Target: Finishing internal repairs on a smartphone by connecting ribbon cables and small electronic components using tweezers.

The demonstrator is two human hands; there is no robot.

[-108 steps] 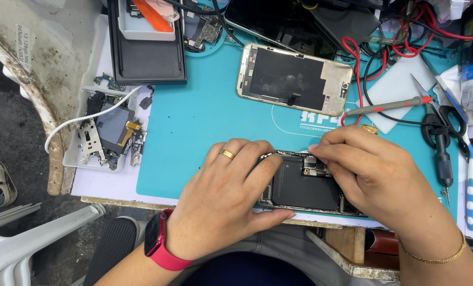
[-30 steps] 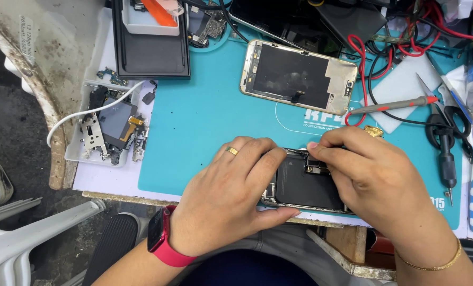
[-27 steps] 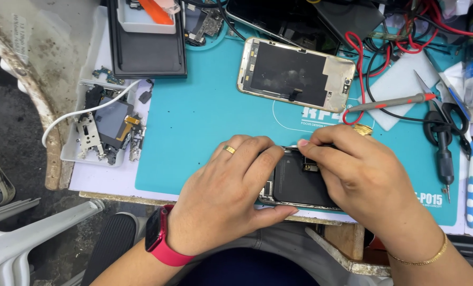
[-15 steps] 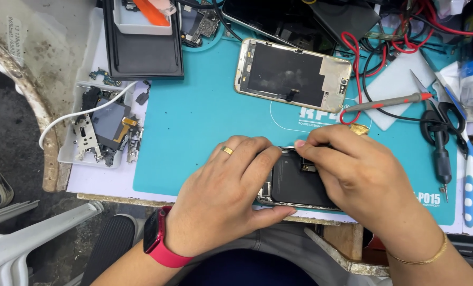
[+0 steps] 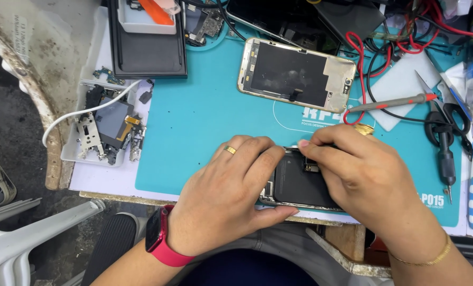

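Observation:
An opened phone body [image 5: 300, 182] lies at the near edge of a teal work mat [image 5: 204, 116], its dark insides facing up. My left hand [image 5: 226, 198], with a gold ring and a red wrist watch, grips the phone's left side and holds it down. My right hand [image 5: 361, 177], with a gold bracelet, rests over the phone's right half, fingertips pinched on a small part near its top edge. The phone's right side is hidden under this hand.
A detached phone screen [image 5: 295, 75] lies face down farther back on the mat. A white tray [image 5: 106, 127] of small parts sits at the left. A red-tipped probe [image 5: 390, 101], a screwdriver [image 5: 445, 159], scissors and tangled cables crowd the right.
My right hand's fingertips have shifted slightly left along the phone's top edge. My left hand has kept its grip.

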